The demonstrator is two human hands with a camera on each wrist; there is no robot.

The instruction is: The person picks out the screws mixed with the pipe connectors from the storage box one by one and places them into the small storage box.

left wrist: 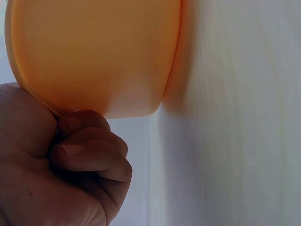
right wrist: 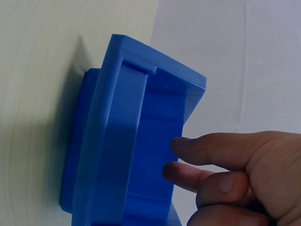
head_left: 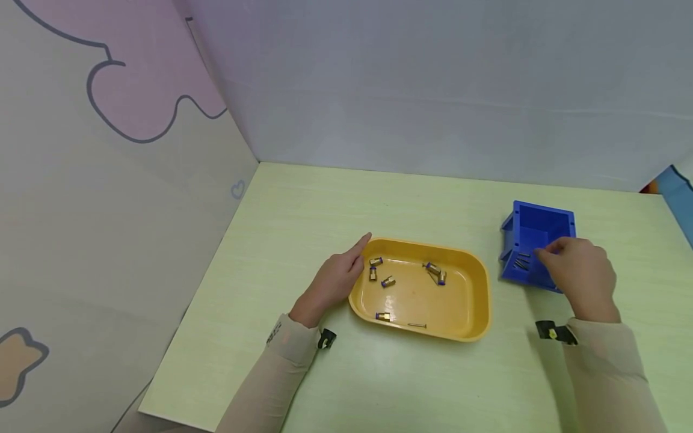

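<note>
Fingers (right wrist: 207, 148) of the right hand (head_left: 582, 273) reach straight out over the open top of the blue bin (head_left: 533, 243), their tips inside its mouth; the wrist view shows two of them extended along the inner blue wall (right wrist: 155, 141) and a third bent below them. Whether anything is pinched between those tips cannot be told from these pictures. Several thin dark pins (head_left: 521, 260) lie in the near part of the bin, just left of the fingertips.

Fingers (left wrist: 89, 150) of the left hand (head_left: 335, 279) are curled under in the wrist view, the knuckles tucked against the outer wall of the yellow tray (left wrist: 94, 56). From the head view the forefinger (head_left: 361, 243) stretches along the tray's far left corner, so the hand steadies the tray (head_left: 476, 282) from its left end and holds nothing else.

Inside the tray lie small brass fittings with blue ends: two close together near the left hand (head_left: 375, 267), one a little further in (head_left: 387, 281), a pair touching at the far middle (head_left: 436, 272), and one by the near wall (head_left: 382, 316). One thin pin (head_left: 417, 325) lies alone at the near edge.

Tray and bin sit well apart on a pale green table (head_left: 325, 198), the bin to the right. Beige sleeves (head_left: 612, 361) cover both arms, each with a small black clip at the wrist (head_left: 552, 331). A grey wall stands behind the table and a panel with pink shapes (head_left: 146, 90) to the left.
</note>
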